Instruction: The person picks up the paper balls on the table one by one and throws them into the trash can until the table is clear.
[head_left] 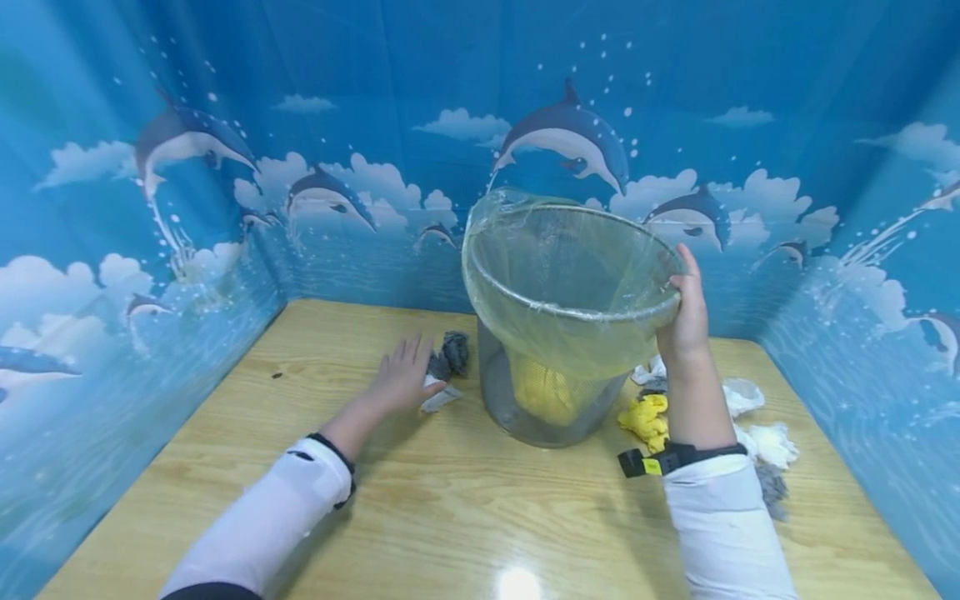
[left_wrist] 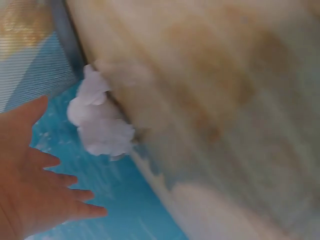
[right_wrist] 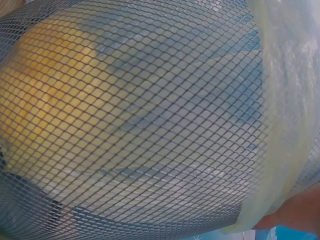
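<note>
A dark mesh wastebasket stands on the table, lined with a translucent yellow bin bag folded over its rim. My right hand grips the rim on its right side, over the bag. The right wrist view looks closely at the mesh wall, with something yellow behind it. Left of the basket, my left hand reaches with straight, spread fingers beside crumpled dark grey paper and a white piece. In the left wrist view that hand appears apart from a crumpled white piece.
Right of the basket lie a crumpled yellow piece, several white crumpled pieces and a grey one. A small dark scrap is on the left of the wooden table. Blue dolphin-print curtains surround the table's back and sides.
</note>
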